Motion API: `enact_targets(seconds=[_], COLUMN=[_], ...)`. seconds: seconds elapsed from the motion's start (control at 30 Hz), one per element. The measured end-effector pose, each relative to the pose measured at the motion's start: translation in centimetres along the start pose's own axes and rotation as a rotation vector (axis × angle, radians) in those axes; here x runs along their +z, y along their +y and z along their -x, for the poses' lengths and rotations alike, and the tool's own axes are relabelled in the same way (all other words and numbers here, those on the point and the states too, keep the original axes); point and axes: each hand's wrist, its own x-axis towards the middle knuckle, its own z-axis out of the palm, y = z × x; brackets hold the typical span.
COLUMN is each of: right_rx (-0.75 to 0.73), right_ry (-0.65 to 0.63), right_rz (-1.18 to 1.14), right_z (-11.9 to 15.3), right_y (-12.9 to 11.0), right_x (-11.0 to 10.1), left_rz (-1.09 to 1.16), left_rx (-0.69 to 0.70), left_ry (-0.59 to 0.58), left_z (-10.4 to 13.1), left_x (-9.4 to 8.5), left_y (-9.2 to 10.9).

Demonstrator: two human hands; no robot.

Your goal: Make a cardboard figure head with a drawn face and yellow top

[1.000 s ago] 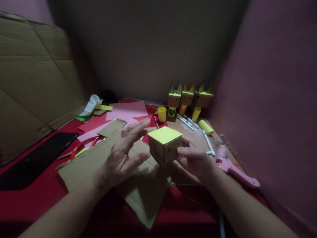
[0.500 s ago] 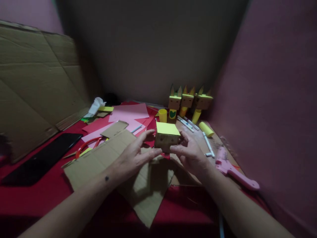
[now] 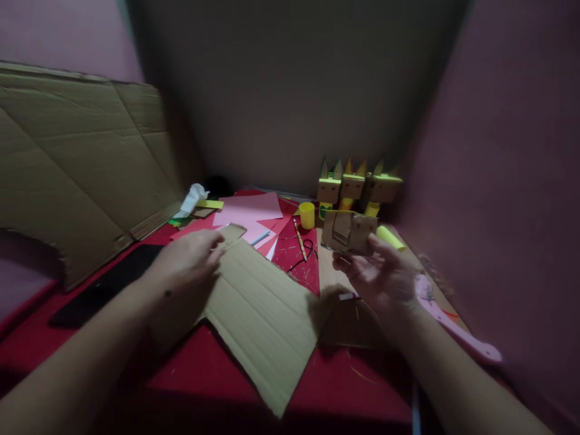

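My right hand point(image 3: 380, 272) grips a small cardboard box point(image 3: 348, 232), thumb at its right side and fingers beneath. The box is tilted, so a taped or folded cardboard face with dark seams shows. To the left, my left hand point(image 3: 190, 257) is over the left part of a large cardboard sheet point(image 3: 267, 314), its fingers curled beside a small cardboard piece point(image 3: 234, 231). What these fingers hold, if anything, is hidden.
Three cardboard figures with pointed ears point(image 3: 348, 187) stand at the back, near a yellow paper tube point(image 3: 307, 215). Pink paper point(image 3: 249, 208), a pencil point(image 3: 299, 238), a pink glue gun point(image 3: 457, 326) and a black flat object point(image 3: 104, 290) lie around. A large cardboard panel point(image 3: 81, 163) leans left.
My left hand has let go of the small box and moved left, over where the red-handled scissors lay. My right hand has moved right with the box and tipped it, hiding its yellow top.
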Motion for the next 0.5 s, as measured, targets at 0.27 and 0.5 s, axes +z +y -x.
enact_targets(seconds=[0.27, 0.5], right_rx=[0.012, 0.059], right_ry=[-0.087, -0.142], right_rz=[0.063, 0.085], right_z=[0.3, 0.5], right_y=[1.0, 1.3], right_x=[0.5, 0.5], left_rz=[-0.189, -0.172], left_rx=[-0.111, -0.148], left_ry=[-0.104, -0.026], left_z=[0.5, 0.6], left_x=[-1.5, 0.1], left_y=[-7.5, -7.8])
